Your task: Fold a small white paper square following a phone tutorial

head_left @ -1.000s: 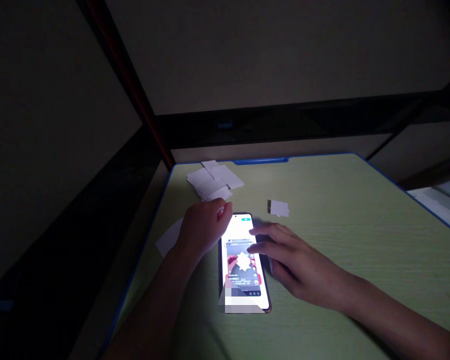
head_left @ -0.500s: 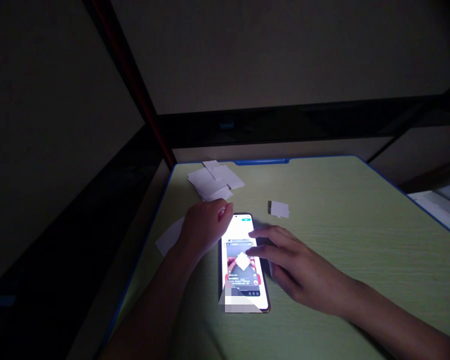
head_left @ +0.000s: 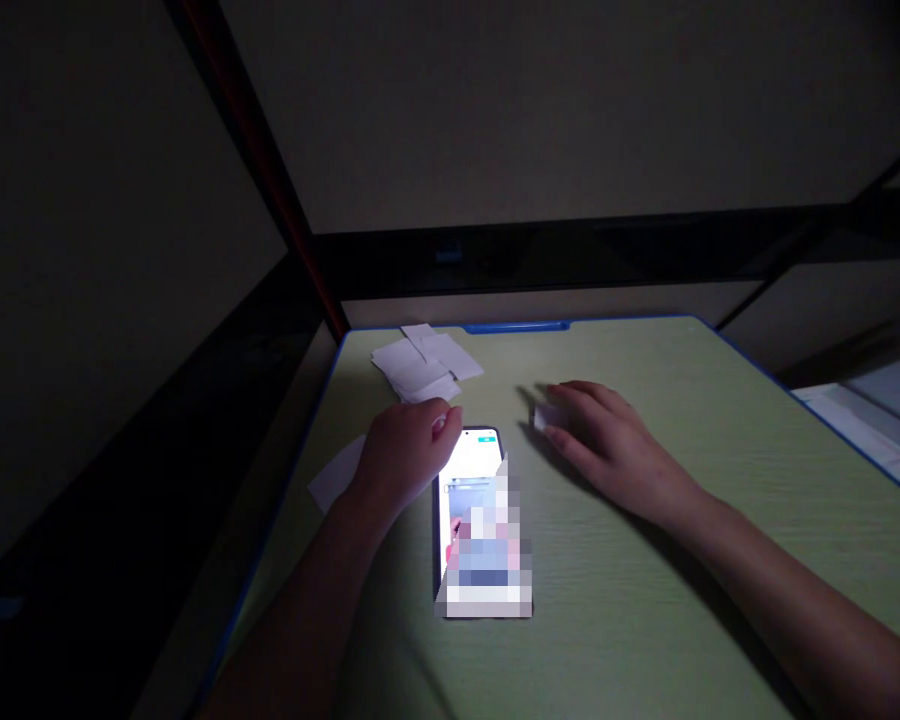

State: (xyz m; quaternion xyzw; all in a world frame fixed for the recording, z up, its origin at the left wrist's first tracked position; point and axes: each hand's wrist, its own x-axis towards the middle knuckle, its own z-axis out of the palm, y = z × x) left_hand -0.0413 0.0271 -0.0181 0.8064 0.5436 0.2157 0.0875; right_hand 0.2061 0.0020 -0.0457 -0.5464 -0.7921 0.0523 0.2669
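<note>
A phone with a lit screen (head_left: pixel 469 460) lies upright to my view on the green table; part of its picture is pixelated. My left hand (head_left: pixel 412 445) is closed beside the phone's upper left corner, and what it may hold is hidden. Over a small white paper piece (head_left: pixel 546 416), right of the phone's top, my right hand (head_left: pixel 600 440) hovers or rests with thumb and fingers apart around the paper; contact cannot be made out.
Overlapping white papers (head_left: pixel 420 365) lie at the table's back left. Another paper (head_left: pixel 337 478) is partly under or behind my left forearm. The table (head_left: pixel 630 350) has a blue edge. White items (head_left: pixel 862 430) stand beyond its right side.
My right hand has moved from above the phone screen up and right to the small paper piece. My left hand stays nearly where it was. The screen is more pixelated.
</note>
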